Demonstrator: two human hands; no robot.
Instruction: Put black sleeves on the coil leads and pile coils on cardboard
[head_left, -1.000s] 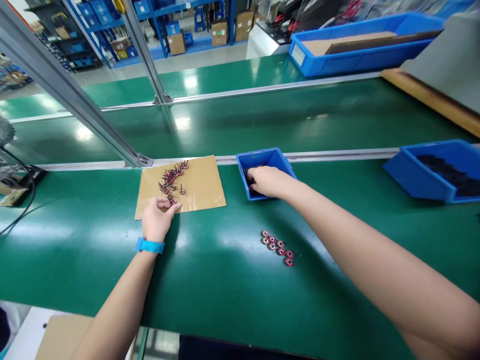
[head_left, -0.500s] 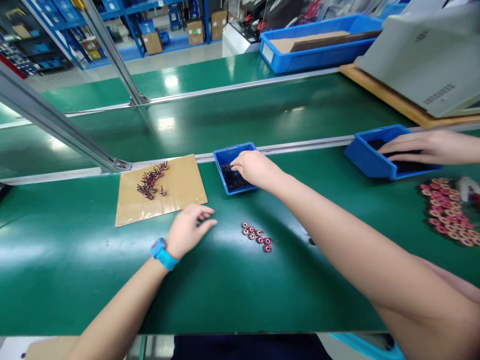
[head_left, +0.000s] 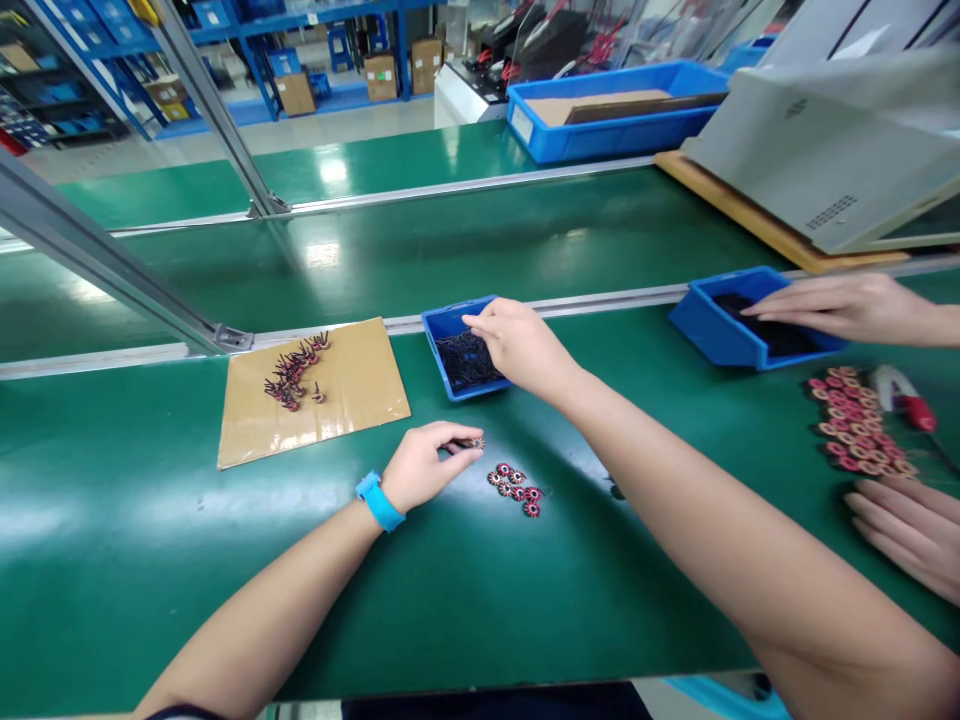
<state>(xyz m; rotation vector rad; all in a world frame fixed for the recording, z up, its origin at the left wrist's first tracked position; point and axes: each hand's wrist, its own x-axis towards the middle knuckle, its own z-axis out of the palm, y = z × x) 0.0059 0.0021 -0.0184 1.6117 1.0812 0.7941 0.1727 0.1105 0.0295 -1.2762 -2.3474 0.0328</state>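
My left hand [head_left: 426, 466], with a blue band on its wrist, pinches a small wound motor stator [head_left: 477, 442] between thumb and fingers. Just right of it, several red-and-copper stators [head_left: 517, 488] lie in a loose group on the green table. My right hand [head_left: 516, 345] is held over a small blue bin [head_left: 442, 372] of thin black tube-like pieces [head_left: 469, 360]. Its thumb and fingertips are pinched together, and whatever is between them is too small to make out.
Left, a cardboard sheet [head_left: 360, 385] bears several stators with dark upright leads [head_left: 292, 375]. At right, another person's hands [head_left: 847, 305] work at a second blue bin [head_left: 705, 320] and beside many stators [head_left: 855, 420]. A metal rail [head_left: 600, 298] runs behind the bins.
My left hand has moved right to the loose group and now pinches a stator. My right hand has lifted slightly out of the bin. Another person's second hand has appeared at right.
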